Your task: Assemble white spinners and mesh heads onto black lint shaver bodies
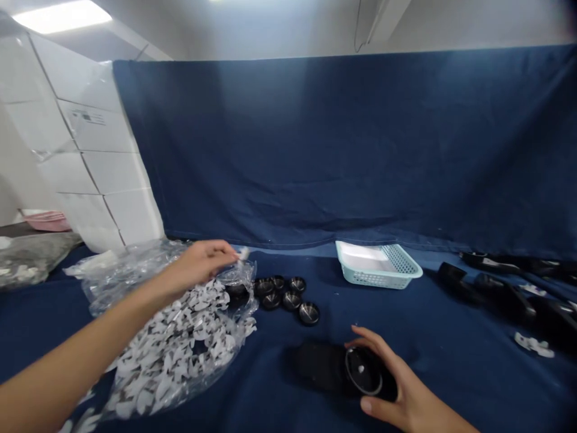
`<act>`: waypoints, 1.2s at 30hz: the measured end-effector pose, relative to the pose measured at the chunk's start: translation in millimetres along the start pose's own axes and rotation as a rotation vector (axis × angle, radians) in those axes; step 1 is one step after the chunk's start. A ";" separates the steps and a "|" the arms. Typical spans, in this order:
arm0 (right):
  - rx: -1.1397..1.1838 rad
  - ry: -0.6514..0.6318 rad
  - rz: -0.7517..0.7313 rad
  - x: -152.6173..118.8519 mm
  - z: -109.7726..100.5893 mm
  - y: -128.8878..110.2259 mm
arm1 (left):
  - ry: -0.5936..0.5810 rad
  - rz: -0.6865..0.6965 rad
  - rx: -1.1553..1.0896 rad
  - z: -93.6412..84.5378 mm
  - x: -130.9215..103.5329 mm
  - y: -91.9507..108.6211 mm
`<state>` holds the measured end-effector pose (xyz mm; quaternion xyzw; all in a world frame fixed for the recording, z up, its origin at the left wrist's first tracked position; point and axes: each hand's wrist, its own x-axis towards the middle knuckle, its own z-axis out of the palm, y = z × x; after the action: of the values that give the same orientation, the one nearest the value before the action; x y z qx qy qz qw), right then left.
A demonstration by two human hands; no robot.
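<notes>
My left hand (pixel 202 263) is over the far side of an open clear plastic bag (pixel 216 367), its fingertips pinched on a small white piece (pixel 244 253). Many loose white plastic pieces (pixel 174 337) fill the bag. Lower right, my right hand (pixel 408 388) curls around one end of a black elongated part (pixel 322 367) lying on the blue cloth. A round black disc with a silver rim (pixel 360 370) sits in that end, between thumb and fingers. Several round black caps (pixel 309 313) lie on the cloth between the hands.
A light-blue perforated basket (pixel 383 280) with something white inside stands at the back. More black parts (pixel 505 294) and white pieces (pixel 534 344) lie at right. White boxes (pixel 106 168) are stacked back left, and a blue curtain (pixel 338 150) hangs behind.
</notes>
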<state>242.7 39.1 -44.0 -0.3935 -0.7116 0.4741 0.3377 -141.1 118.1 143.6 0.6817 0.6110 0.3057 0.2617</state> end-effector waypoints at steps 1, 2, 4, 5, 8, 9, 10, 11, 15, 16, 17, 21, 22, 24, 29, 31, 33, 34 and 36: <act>0.006 -0.010 0.003 -0.9 -0.3 0.3 | -0.089 -0.006 -0.038 20.7 -10.9 4.9; 0.001 -0.019 0.006 -1.7 -0.6 0.5 | -0.194 -0.017 -0.104 43.4 -22.4 8.5; -0.054 -0.021 0.012 -2.8 -1.7 0.5 | -0.471 -0.091 -0.464 90.6 -44.5 11.0; -0.097 -0.019 0.018 -3.0 -2.5 0.3 | -0.557 -0.136 -0.607 113.2 -54.0 9.8; -0.196 -0.032 0.041 -2.3 -4.7 -0.9 | -0.760 -0.261 -1.060 167.7 -72.9 -1.2; -0.213 -0.042 0.047 -1.8 -5.3 -1.6 | -0.793 -0.292 -1.170 179.9 -76.2 -6.1; -0.227 -0.051 0.049 -1.3 -5.8 -2.2 | -0.811 -0.325 -1.246 188.9 -78.4 -11.0; -0.236 -0.057 0.053 -0.9 -6.1 -2.8 | -0.807 -0.341 -1.281 195.0 -79.8 -15.6; -0.253 -0.060 0.081 -0.8 -6.4 -2.1 | -0.728 -0.370 -1.351 198.1 -81.6 -27.8; -0.255 -0.059 0.087 -1.1 -6.4 -1.3 | -0.706 -0.368 -1.367 196.4 -81.6 -29.5; -0.252 -0.058 0.093 -1.4 -6.4 -0.5 | -0.685 -0.359 -1.375 194.6 -81.5 -30.9; -0.231 -0.057 0.123 -2.7 -6.5 3.2 | -0.605 -0.294 -1.355 190.0 -79.4 -35.2; -0.232 -0.060 0.132 -3.1 -6.5 4.5 | -0.587 -0.287 -1.355 189.5 -78.3 -36.1; -0.240 -0.061 0.144 -4.1 -6.4 7.8 | -0.559 -0.290 -1.374 188.8 -75.9 -37.6; -0.257 -0.037 0.178 -5.8 -6.5 16.7 | -0.537 -0.327 -1.408 188.7 -73.1 -40.5; -0.263 -0.039 0.173 -5.2 -6.7 17.6 | -0.552 -0.330 -1.408 189.7 -73.8 -41.4; -0.275 -0.041 0.152 -4.3 -6.8 17.3 | -0.563 -0.323 -1.405 190.9 -74.3 -41.8; -0.279 -0.041 0.139 -4.0 -6.8 17.0 | -0.560 -0.316 -1.407 191.3 -74.4 -41.8; -0.284 -0.029 0.123 -4.0 -6.7 16.6 | -0.554 -0.307 -1.413 191.5 -74.0 -41.1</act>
<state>254.2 42.3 -57.9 -0.4731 -0.7508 0.3942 0.2388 -32.6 52.6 -23.1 0.3123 0.2708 0.4015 0.8173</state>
